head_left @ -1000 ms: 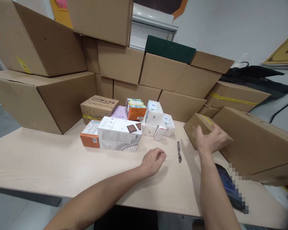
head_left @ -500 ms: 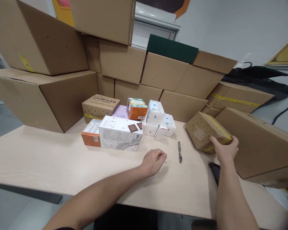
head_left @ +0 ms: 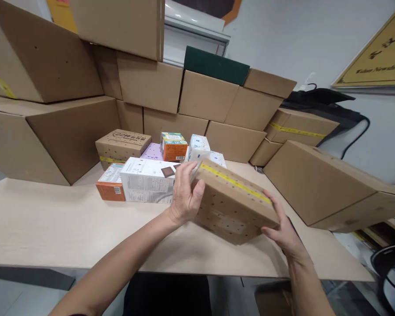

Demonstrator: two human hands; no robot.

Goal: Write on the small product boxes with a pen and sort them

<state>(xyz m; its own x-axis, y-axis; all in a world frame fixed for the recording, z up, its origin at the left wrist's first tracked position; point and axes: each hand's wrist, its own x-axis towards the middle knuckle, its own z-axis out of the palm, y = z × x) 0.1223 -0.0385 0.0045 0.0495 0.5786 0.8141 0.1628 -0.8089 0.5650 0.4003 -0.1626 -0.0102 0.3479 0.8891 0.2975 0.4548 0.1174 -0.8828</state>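
A brown cardboard box (head_left: 233, 210) with dark dots and yellow tape along its edge is tilted over the table in front of me. My right hand (head_left: 283, 226) grips its right end, thumb on the near face and fingers over the taped side. At the box's left end is my left hand (head_left: 186, 193), fingers stretched upward and thumb apart; it seems to touch the end without being wrapped round it. Just beyond the left hand lies a white carton (head_left: 148, 180) with chocolate-coloured squares. The box hides the pen.
Small cartons stand behind: an orange one (head_left: 174, 147), a white one (head_left: 199, 145), a purple one (head_left: 152, 151), a dotted brown box (head_left: 123, 145) and an orange-and-white one (head_left: 110, 186). Large cardboard boxes (head_left: 148, 83) wall the table's (head_left: 52, 224) back; another (head_left: 329, 188) stands right.
My right hand has brought the dotted box leftward from beside the large right box to in front of me. My left hand has risen and opened at its left end. The view has turned right.
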